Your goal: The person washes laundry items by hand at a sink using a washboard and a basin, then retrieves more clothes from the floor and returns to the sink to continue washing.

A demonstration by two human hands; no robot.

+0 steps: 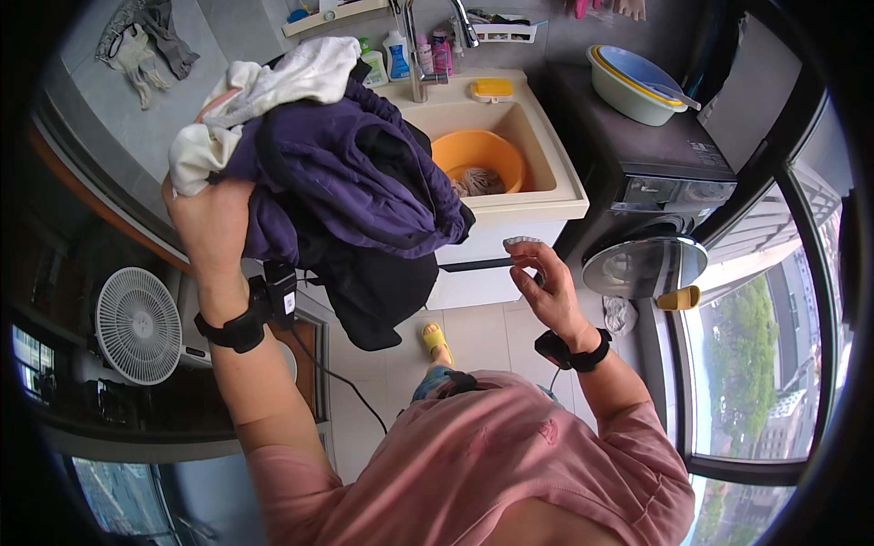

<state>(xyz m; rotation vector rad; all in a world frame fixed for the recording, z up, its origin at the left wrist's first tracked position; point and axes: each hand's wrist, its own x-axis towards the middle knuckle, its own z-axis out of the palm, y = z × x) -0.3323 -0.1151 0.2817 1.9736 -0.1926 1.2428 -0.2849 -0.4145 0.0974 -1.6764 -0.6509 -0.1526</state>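
My left hand point(212, 218) grips a bundle of laundry, raised in front of the sink. A purple garment point(341, 164) with dark edging makes up its middle. White cloth point(287, 78) lies over the top and hangs by my wrist, while a black garment point(375, 293) droops below. My left fingers are mostly hidden by the fabric. My right hand point(543, 280) is apart from the bundle, in front of the sink cabinet, with fingers bent and thumb separated. Something small and pale shows at its fingertips; I cannot tell what it is.
The utility sink point(573, 188) contains an orange basin point(478, 140) with a mop head point(478, 182). Right of it stands a front-loading washing machine point(655, 150), its round door point(645, 266) swung out, with stacked basins point(631, 102) on top. A fan point(140, 326) stands at left.
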